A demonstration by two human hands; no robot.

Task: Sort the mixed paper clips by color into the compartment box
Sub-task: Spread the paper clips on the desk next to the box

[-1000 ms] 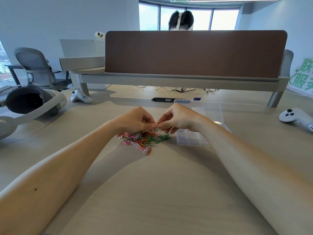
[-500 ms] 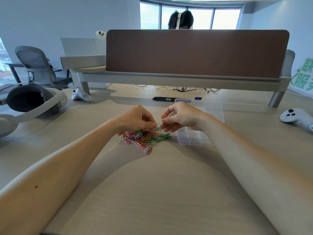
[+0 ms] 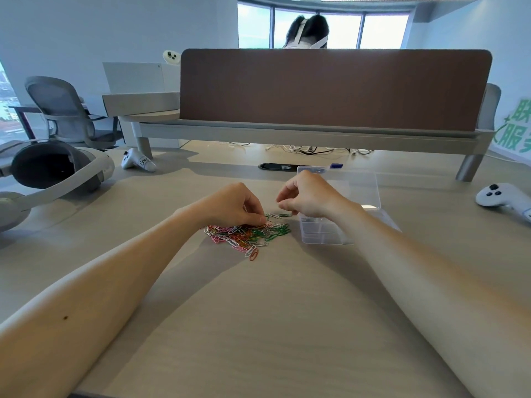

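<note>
Paper clips [image 3: 247, 234] heaped just left of the compartment box [image 3: 324, 235], shortening transfers. Left hand [image 3: 230, 206] pinches into them; right hand [image 3: 310, 196] curled, contents indiscernible.

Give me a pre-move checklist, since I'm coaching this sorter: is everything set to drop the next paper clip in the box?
1. The lid of the compartment box is open: ok.
2. Box sits beside the right hand: ok.
3. Right hand holds a clip: cannot tell; fingers curled, too small to see.
4. The left hand pinches into the pile: ok.
5. Which compartment takes which color: cannot tell; no clips visible inside.
</note>
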